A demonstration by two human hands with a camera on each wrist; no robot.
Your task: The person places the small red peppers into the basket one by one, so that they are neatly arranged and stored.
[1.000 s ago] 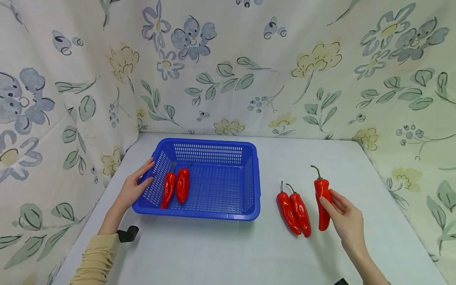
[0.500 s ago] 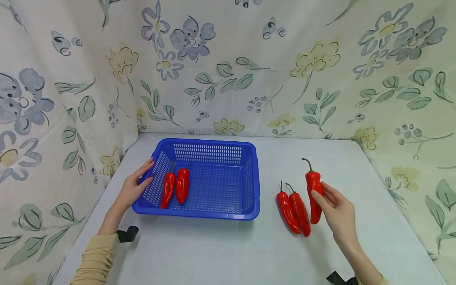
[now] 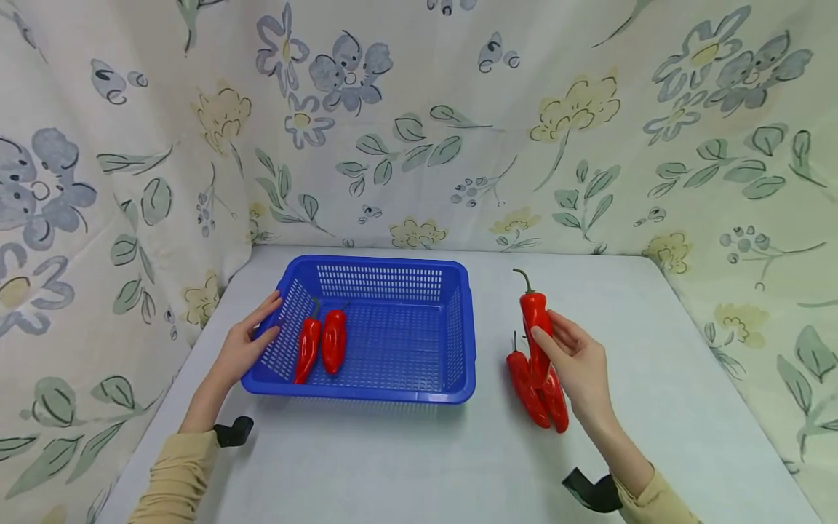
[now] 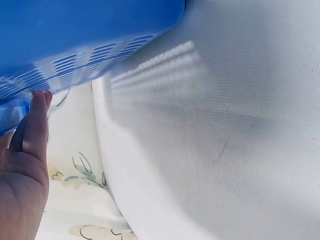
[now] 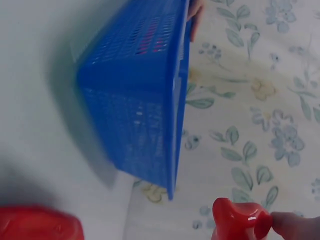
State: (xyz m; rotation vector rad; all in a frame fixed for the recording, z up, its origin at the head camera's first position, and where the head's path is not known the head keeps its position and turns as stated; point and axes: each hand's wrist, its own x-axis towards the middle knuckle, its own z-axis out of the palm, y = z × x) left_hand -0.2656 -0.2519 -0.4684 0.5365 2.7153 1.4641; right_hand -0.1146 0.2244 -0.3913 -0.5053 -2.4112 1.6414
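Observation:
My right hand (image 3: 579, 364) pinches a red chili pepper (image 3: 537, 313) between thumb and fingers, its green stem pointing up. It is raised above the table and partly covers two more red peppers, a left one (image 3: 525, 393) and a right one (image 3: 556, 407), lying side by side. A blue plastic basket (image 3: 360, 395) stands left of them, with two red peppers (image 3: 308, 349) inside near its left wall. My left hand (image 3: 238, 353) rests against the basket's left rim, fingers extended. In the left wrist view, its fingers (image 4: 36, 125) touch the slotted outer wall.
The white table (image 3: 393, 466) carries the basket at left centre and the loose peppers to its right. A floral curtain (image 3: 419, 145) hangs behind the table and along both sides. Black straps (image 3: 234, 432) sit on the wrists.
My right hand has moved left and slightly away from me with the pepper, now in front of the two loose peppers. My left hand and the basket have stayed in place.

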